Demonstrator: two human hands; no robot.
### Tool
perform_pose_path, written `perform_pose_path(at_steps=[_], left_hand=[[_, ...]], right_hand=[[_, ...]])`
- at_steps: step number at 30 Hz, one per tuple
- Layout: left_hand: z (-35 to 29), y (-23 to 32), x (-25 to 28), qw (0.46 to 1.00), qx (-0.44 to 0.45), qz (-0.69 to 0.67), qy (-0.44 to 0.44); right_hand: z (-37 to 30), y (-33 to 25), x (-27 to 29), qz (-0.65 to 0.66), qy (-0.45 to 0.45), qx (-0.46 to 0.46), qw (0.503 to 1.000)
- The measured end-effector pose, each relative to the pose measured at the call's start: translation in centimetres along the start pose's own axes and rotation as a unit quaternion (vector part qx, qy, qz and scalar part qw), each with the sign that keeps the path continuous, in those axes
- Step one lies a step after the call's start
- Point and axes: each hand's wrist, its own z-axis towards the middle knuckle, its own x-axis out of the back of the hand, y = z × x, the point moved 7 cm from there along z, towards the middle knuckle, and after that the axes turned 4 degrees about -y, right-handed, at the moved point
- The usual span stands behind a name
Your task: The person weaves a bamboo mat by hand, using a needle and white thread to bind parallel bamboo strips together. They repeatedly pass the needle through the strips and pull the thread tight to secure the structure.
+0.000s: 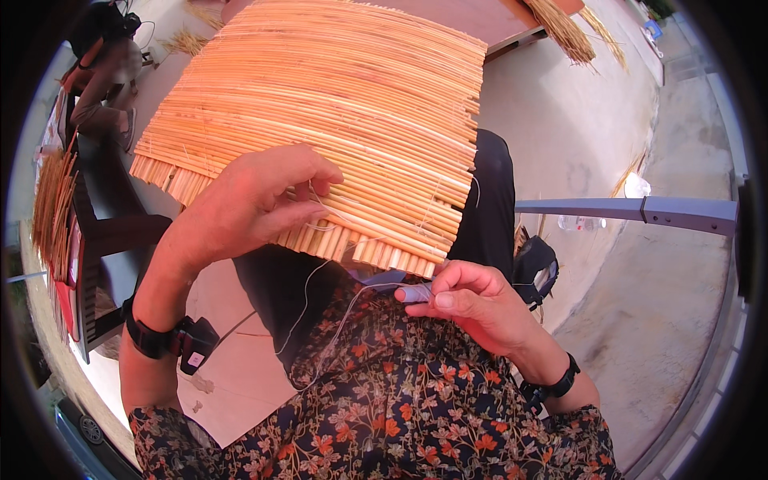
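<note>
A mat of thin straw-coloured stalks [336, 104] lies tilted across my lap, its stalks side by side and tied with pale thread. At its near left edge, my left hand [256, 200] is curled over the stalks. A loop of white thread [340, 214] runs between its thumb and forefinger. Just off the near right corner, my right hand [480, 304] pinches a small pale-lilac spool of thread [418, 294]. From there a slack strand [344, 320] droops over my patterned clothing. What the hidden fingers of my left hand touch cannot be seen.
A dark wooden chair [120, 232] stands at left with a bundle of reddish stalks [54, 200]. Another straw bundle [564, 32] lies on a table at the top. A grey metal bar [624, 208] extends at right. A person [104, 88] sits at the upper left.
</note>
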Motion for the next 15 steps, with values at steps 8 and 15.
perform_pose_path(at_steps=[8, 15], left_hand=[[0.9, 0.9, -0.9, 0.999, 0.009, 0.027, -0.02], [1.7, 2.2, -1.1, 0.999, -0.002, -0.014, -0.032]], right_hand=[[0.5, -0.8, -0.6, -0.093, 0.026, 0.027, 0.995], [0.9, -1.9, -1.4, -0.16, 0.068, 0.041, 0.984]])
